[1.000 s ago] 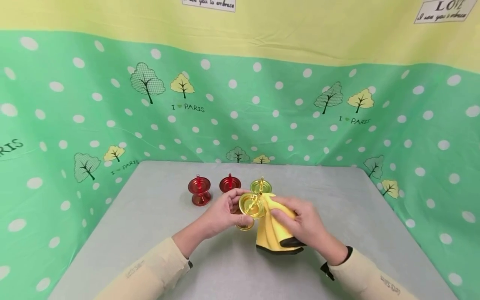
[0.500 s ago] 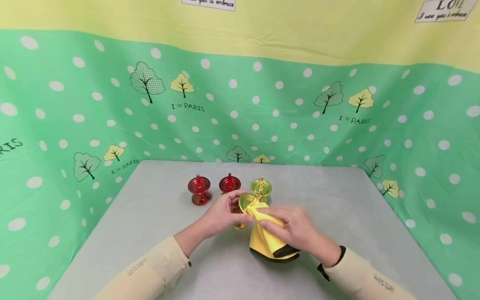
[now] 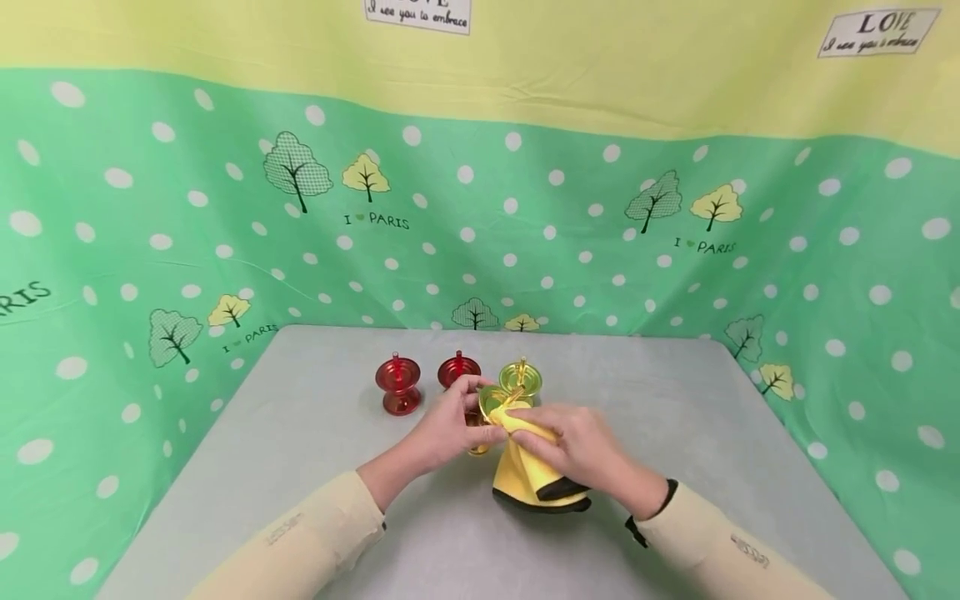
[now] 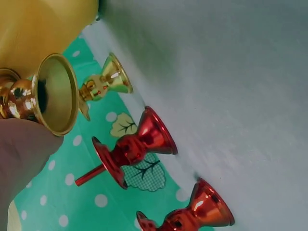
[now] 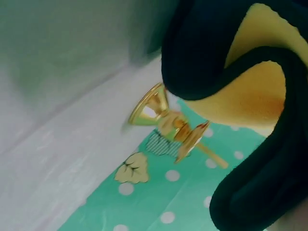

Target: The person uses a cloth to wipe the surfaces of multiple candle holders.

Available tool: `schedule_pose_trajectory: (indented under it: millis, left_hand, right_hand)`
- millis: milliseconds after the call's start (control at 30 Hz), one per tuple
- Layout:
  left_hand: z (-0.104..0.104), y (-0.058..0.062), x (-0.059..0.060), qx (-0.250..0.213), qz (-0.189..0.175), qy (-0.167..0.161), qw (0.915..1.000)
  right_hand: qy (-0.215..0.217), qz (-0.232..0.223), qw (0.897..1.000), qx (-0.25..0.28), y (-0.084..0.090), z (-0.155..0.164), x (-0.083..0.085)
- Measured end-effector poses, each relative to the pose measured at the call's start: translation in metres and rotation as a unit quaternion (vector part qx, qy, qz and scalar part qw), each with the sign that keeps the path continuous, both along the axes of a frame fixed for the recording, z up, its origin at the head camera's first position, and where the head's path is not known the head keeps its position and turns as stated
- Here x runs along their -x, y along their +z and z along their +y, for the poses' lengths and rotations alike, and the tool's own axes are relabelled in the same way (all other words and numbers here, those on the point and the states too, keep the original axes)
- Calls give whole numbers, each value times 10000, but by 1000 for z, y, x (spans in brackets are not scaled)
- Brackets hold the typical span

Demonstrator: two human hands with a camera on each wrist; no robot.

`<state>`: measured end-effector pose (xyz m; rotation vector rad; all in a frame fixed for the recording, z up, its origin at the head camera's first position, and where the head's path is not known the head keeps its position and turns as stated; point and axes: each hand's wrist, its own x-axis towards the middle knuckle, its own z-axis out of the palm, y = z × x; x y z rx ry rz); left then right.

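My left hand (image 3: 448, 427) grips a shiny gold candle holder (image 3: 489, 402), with a shallow dish, a thin upright stem and a flared foot. In the left wrist view its hollow foot (image 4: 58, 94) faces the camera, lifted off the tabletop. My right hand (image 3: 583, 443) pinches a yellow cloth (image 3: 528, 467) with black edging. The bunched top of the cloth lies against the near side of the dish and covers part of it, while the rest hangs down in folds. The right wrist view is largely filled by the cloth's dark edging (image 5: 192, 57).
Behind the hands stands a second gold candle holder (image 3: 521, 379). Two red candle holders (image 3: 399, 377) are in a row with it to the left, one partly hidden by my left hand. The grey table (image 3: 637, 375) ends at a green dotted curtain (image 3: 555, 242).
My right hand has moved the cloth left and slightly down, from beside the dish onto its near rim. The held candle holder has turned a little; my left hand keeps its grip.
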<state>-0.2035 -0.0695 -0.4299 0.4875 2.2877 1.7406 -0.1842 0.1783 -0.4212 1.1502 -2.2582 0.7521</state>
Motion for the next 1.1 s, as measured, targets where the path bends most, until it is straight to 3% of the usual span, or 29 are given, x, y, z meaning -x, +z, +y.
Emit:
schedule_pose_trajectory:
  millis: [167,300,433,600,700,833,933,1100]
  left_hand:
    - [-2,4,4,124,-101,-176,9997]
    - [-5,5,7,221,-193,-374,9989]
    - [-7,3,9,88,-211,-355,9991]
    - [-11,1,10,-126,-373,-574,9976]
    - [-12,0,12,-156,-337,-524,9979]
    - [-12,0,14,-16,-215,-424,9989]
    - [-10,-2,14,33,-204,-421,9989]
    - [-8,-5,13,40,-191,-270,9994]
  right_hand:
    - [-170,-143,9996,-165,-1,1,10]
    - [-1,-162,9992,-353,-2,7,15]
    - [158,-228,9982,-528,0,15,21]
    - [-325,167,9966,-742,7,23,25]
    - [-304,446,9958,-733,11,20,22]
    - [101,375,9959,-818,11,11,18]
    - [-78,324,9955,-889,8,10,18]
    - [-339,625,9940,-832,7,8,16]
